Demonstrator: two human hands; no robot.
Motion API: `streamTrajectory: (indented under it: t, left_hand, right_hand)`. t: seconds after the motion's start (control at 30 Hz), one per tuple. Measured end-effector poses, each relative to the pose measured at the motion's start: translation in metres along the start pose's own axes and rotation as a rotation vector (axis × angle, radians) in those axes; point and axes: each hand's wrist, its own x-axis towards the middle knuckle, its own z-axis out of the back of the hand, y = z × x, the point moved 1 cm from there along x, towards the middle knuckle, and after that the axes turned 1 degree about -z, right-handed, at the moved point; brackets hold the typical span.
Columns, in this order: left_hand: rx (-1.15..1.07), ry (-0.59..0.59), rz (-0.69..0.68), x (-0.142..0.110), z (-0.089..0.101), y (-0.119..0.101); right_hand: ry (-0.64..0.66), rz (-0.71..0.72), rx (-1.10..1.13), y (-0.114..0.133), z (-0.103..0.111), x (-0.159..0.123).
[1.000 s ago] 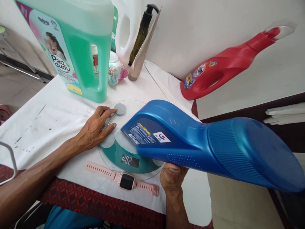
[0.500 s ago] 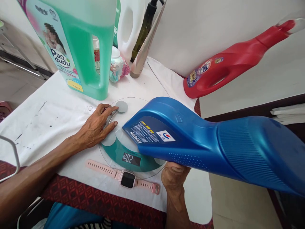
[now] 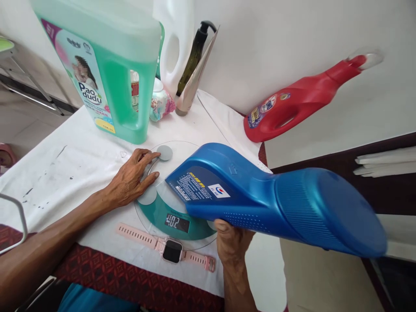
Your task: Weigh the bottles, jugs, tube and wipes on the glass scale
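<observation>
A round glass scale (image 3: 152, 215) with a green band and a lit digital display lies on the white cloth. On it stands a blue detergent bottle (image 3: 214, 186) with a ribbed cap, which looks tilted toward the right in this wide view. My left hand (image 3: 131, 175) rests at the scale's left edge, thumb and forefinger apart, nothing in them. Close beside the bottle's lower right side and the scale's right edge is my right hand (image 3: 231, 242); its thumb shows, but the bottle hides the other fingers. A pink-strapped watch (image 3: 172, 251) lies in front of the scale.
A jug of green liquid (image 3: 121, 102) stands behind my left hand. Behind it are a white jug (image 3: 184, 34), a dark pump bottle (image 3: 195, 58), a beige tube (image 3: 195, 80) and a colourful packet (image 3: 160, 106). A red bottle (image 3: 289, 108) stands at the table's right edge.
The whole view has shifted slightly, so the back bottles sit lower in the picture. Both hands, the scale and the blue bottle keep the same places relative to each other.
</observation>
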Motion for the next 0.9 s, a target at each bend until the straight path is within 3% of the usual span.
streamTrajectory:
  t: [0.17,0.27,0.4,0.53,0.6,0.7,0.9]
  left_hand:
    - [-0.031,-0.034,-0.014,-0.001,-0.001,0.002]
    - [-0.028,-0.035,-0.018,-0.002,-0.001,0.004]
    - [-0.029,-0.069,-0.045,-0.003,-0.004,0.008]
    - [-0.04,-0.121,-0.059,-0.004,-0.01,0.011]
    - [-0.054,-0.134,-0.051,-0.005,-0.012,0.011]
    - [-0.073,-0.146,-0.04,-0.007,-0.014,0.01]
    - [-0.072,-0.176,-0.024,-0.007,-0.014,0.007]
  right_hand:
    - [-0.112,0.028,0.048,0.063,-0.023,0.014]
    - [-0.148,-0.027,0.113,0.084,-0.027,0.019]
    - [-0.128,-0.105,0.231,0.091,-0.012,0.037]
    - [-0.37,-0.053,0.26,0.096,0.016,0.074]
    - [-0.48,0.013,0.203,0.093,0.027,0.097]
    - [-0.544,0.063,0.113,0.072,0.034,0.137]
    - [-0.607,0.007,-0.07,0.008,0.019,0.222]
